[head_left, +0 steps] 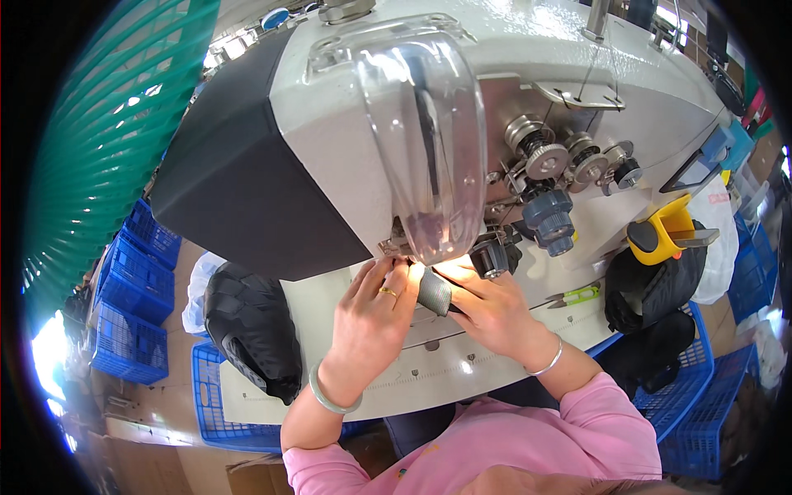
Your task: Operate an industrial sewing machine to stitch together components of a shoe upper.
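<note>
Both hands are at the sewing machine point(330, 140), under its clear plastic guard point(425, 148). Between them lies a small grey piece with a woven-looking surface point(435, 292), its near end pointing toward me. My left hand point(375, 301), with a ring and a pale bangle, presses its bent fingers together at the piece's left side. My right hand point(493, 313) grips the right side, its thumb and fingers closed around the edge. A bright lamp lights the spot. The needle and the far end of the piece are hidden behind the fingers and guard.
Black padded items lie on the table at left point(252, 330) and right. Green-handled thread snips point(577, 295) rest right of my right hand, near a yellow holder point(662, 231). Blue crates point(132, 342) stand on the floor; a green ribbed sheet point(107, 140) hangs at left.
</note>
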Tool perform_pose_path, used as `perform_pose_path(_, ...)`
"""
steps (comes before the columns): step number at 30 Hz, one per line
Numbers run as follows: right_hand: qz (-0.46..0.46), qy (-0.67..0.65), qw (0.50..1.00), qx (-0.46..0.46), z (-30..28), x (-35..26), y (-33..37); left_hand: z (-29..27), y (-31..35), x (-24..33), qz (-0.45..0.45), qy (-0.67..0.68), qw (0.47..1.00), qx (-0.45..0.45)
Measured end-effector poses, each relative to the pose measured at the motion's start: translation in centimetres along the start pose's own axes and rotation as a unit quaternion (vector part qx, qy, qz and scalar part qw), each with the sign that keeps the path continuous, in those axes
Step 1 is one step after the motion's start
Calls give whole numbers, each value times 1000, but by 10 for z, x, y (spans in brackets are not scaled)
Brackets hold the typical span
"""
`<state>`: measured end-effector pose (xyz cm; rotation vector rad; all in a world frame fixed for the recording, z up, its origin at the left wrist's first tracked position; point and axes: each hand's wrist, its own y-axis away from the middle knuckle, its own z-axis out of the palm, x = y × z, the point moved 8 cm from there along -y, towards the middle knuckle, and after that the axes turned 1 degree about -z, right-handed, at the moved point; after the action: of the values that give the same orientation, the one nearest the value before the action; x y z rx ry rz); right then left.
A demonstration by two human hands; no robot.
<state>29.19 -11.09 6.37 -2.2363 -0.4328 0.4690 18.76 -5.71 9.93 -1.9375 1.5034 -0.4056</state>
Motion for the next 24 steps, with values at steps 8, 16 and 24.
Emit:
perform_pose_path(8,24,13,999,-17,6,9,5,-5,0,6,14,-28,998,47)
perform_pose_path(16,101,-164,981,-9,13,26,-13,-2,0,-24,-115,124,976,139)
perform_pose_path(24,24,-118,991,-51,4,22,-15,-9,-4,-8,34,-7,994,104)
